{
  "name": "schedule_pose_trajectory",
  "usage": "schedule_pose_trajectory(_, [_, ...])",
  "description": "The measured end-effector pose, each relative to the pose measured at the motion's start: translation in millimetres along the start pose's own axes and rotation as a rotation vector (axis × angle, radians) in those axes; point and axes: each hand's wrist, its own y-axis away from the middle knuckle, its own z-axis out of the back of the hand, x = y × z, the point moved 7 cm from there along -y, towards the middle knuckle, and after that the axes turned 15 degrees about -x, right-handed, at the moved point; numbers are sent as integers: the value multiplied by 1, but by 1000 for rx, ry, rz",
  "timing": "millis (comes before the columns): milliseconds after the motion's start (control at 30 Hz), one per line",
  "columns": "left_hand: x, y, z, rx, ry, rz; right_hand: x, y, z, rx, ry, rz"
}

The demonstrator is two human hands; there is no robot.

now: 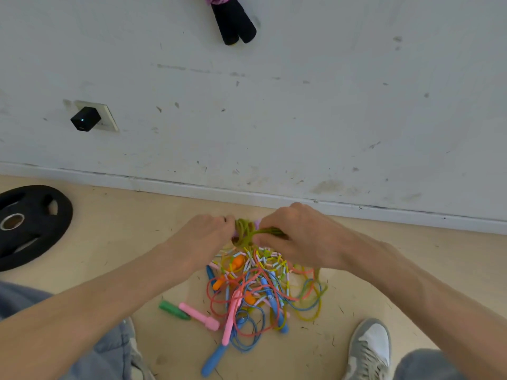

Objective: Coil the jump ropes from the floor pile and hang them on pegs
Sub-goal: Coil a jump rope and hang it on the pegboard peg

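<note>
Currently gripped at frame centre, just above tangled multicoloured rope pile (260, 286): thin olive-green plastic jump rope (245, 232), fingers of left hand (207, 233) and right hand (297, 237) curled round its loops. Likely light, limp, springy; best pinched across gathered loops.

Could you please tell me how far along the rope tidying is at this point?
One rope with black handles already hangs on the wall. The left hand and right hand grip an olive-green rope, bunched in loops. The tangled pile on the floor is still left.
</note>
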Motion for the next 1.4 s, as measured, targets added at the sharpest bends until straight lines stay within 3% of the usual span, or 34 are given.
schedule_pose_trajectory(100, [-27, 8, 0, -13, 45, -148, -10, -8, 9, -5, 98, -10])
schedule_pose_trajectory(167, [-35, 11, 14, -91, 164, -227, -28, -11, 16, -18, 42, -47])
schedule_pose_trajectory(267, [-44, 15, 43, -275, 302, -380, -59, -12, 11, 6, -316, -179])
schedule_pose_trajectory(333, [-50, 16, 52, -295, 359, -389, -77, -4, -4, -10, -597, -316])
schedule_pose_trajectory(467, [-41, 9, 44, -188, 636, -170, -95, 19, -44, -44, -1026, -564])
schedule_pose_trajectory(667, [-24, 9, 28, -251, 1067, 192, -93, 35, -71, 29, -1040, -581])
schedule_pose_trajectory(800, [4, 2, 13, -415, 1152, 467, -85, 41, -80, 120, -1037, -574])
schedule_pose_trajectory(900, [30, 4, -10, -401, 1148, 730, -82, 40, -84, 111, -920, -616])
schedule_pose_trajectory(1000, [41, 8, -21, -385, 928, 779, -78, 34, -78, 42, -763, -649])
schedule_pose_trajectory(1100, [52, 12, -22, -396, 764, 815, -68, 24, -59, -7, -370, -466])
schedule_pose_trajectory(1300, [46, 10, -25, -274, 483, 625, -18, 17, -34, -53, 153, -5])
schedule_pose_trajectory(1400, [26, 8, -21, -195, 303, 470, 11, 10, -17, -63, 284, 216])
